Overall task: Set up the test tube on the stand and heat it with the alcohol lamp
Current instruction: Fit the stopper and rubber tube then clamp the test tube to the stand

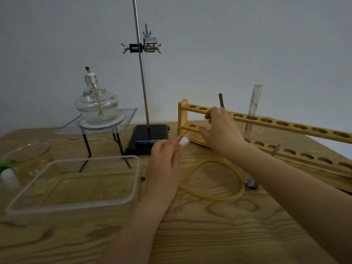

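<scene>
The left hand pinches a white cotton ball; the right hand has curled fingers at the wooden rack, and whether it holds anything I cannot tell. A test tube stands in the rack right of this hand; the stand and the alcohol lamp are to the left.

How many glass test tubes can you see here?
2: one test tube stands upright in the wooden rack; the left hand holds another, cotton-plugged. The hands may hide more.

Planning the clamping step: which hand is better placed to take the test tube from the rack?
The right hand: it is already at the wooden rack, nearer the upright test tube. The left hand pinches a small white piece.
</scene>
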Motion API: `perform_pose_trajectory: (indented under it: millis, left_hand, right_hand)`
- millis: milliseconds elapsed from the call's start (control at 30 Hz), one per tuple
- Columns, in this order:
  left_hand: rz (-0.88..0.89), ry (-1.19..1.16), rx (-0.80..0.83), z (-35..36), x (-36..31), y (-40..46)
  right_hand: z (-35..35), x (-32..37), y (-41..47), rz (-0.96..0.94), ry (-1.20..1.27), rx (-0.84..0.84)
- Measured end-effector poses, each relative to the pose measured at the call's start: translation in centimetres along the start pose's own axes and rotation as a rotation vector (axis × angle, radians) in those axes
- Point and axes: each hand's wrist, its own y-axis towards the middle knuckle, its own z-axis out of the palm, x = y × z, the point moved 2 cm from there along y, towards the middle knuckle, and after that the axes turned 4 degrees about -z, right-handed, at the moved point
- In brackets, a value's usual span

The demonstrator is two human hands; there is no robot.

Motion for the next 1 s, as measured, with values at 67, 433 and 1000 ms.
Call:
perform_pose_trajectory:
  millis: [67, 433, 1000]
  left_hand:
    - [-0.008, -0.026, -0.015, -0.3, 0.1, 0.2]
    - [-0.04, -0.058, -0.037, -1.4, 0.3, 0.6]
    - [-0.016, -0.061, -0.021, -1.1, 0.3, 0.6]
  right_hand:
    - [1.3, 0.8, -1.0, -0.02, 0.018, 0.148]
    - [8.0, 3.7, -5.3, -0.018, 0.064, 0.529]
    - [3.9, 0.1, -4.8, 0.339, 0.73, 0.291]
